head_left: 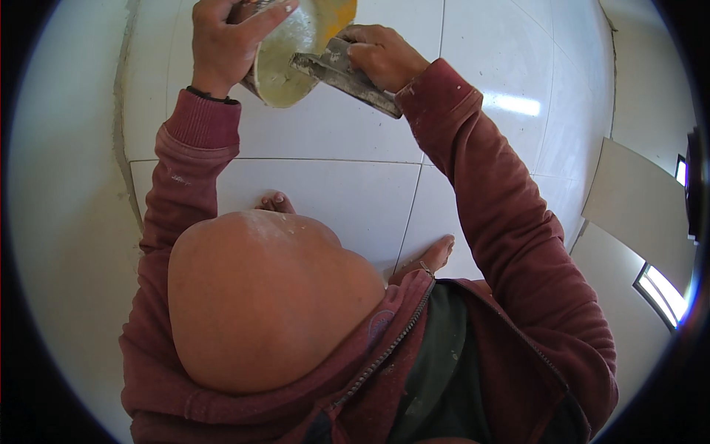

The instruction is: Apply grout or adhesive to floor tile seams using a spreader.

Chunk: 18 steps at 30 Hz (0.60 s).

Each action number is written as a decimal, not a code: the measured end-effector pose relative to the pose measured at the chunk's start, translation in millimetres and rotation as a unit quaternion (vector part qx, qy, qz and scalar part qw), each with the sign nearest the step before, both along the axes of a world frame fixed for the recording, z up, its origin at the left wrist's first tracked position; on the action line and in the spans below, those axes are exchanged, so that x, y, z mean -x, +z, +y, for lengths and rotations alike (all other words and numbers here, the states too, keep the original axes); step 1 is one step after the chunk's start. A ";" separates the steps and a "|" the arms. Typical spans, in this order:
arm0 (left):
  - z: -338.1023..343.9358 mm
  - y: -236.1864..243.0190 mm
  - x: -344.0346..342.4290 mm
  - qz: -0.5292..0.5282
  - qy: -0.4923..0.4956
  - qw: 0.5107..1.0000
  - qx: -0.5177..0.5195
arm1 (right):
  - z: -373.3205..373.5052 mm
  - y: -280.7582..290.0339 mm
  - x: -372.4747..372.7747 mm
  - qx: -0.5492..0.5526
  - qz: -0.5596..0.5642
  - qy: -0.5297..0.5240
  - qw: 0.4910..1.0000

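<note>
Tipping the yellow bowl (296, 52) toward the body, the left hand (222, 44) clamps its rim so the pale grout inside faces the trowel (344, 74), which the right hand (381, 55) grips closed, blade reaching in, above the white floor tiles (333, 192).

Glossy white floor tiles (333, 192) reflect light; the yellow plastic bowl (296, 52) is smeared with matt grey paste, the metal trowel (344, 74) crusted and rough, the maroon sleeves (481, 185) soft cloth

Maroon zip-up hooded jacket (510, 244) flecked with white dust, dark green shirt (436, 362) beneath, black wristband (211, 96), bare feet (425, 259)
</note>
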<state>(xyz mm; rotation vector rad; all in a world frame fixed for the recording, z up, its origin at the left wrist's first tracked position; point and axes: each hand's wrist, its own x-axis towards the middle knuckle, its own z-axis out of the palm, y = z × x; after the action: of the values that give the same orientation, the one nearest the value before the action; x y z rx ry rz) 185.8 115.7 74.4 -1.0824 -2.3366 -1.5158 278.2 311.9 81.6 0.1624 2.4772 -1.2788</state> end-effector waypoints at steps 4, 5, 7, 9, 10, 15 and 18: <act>2.8 2.7 -0.3 -0.118 -0.020 0.990 -0.074 | -0.4 -4.2 18.0 -0.152 0.185 0.186 0.953; 3.2 2.8 0.6 -0.110 -0.019 0.992 -0.065 | -2.0 -6.2 22.1 -0.177 0.200 0.212 0.940; 4.2 2.6 3.2 -0.104 -0.024 0.993 -0.059 | -13.1 -11.8 29.6 -0.195 0.184 0.229 0.936; 4.6 1.9 4.6 -0.075 -0.031 0.996 -0.037 | -27.9 -17.2 37.0 -0.272 0.153 0.253 0.916; 4.7 1.3 4.4 -0.076 -0.029 0.996 -0.037 | -33.6 -19.2 40.2 -0.271 0.153 0.255 0.916; 6.1 -0.9 -1.1 -0.116 -0.025 0.990 -0.076 | -23.2 -26.0 43.6 -0.008 -0.040 0.153 0.987; 5.5 0.0 -1.0 -0.121 -0.024 0.988 -0.091 | 2.8 -30.4 26.9 0.166 -0.175 -0.010 0.970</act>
<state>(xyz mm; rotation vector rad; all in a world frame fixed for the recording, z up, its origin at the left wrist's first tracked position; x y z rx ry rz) 186.8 121.2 74.4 -0.9652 -2.2749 -1.9331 251.3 314.6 51.2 0.3006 1.9445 -1.5053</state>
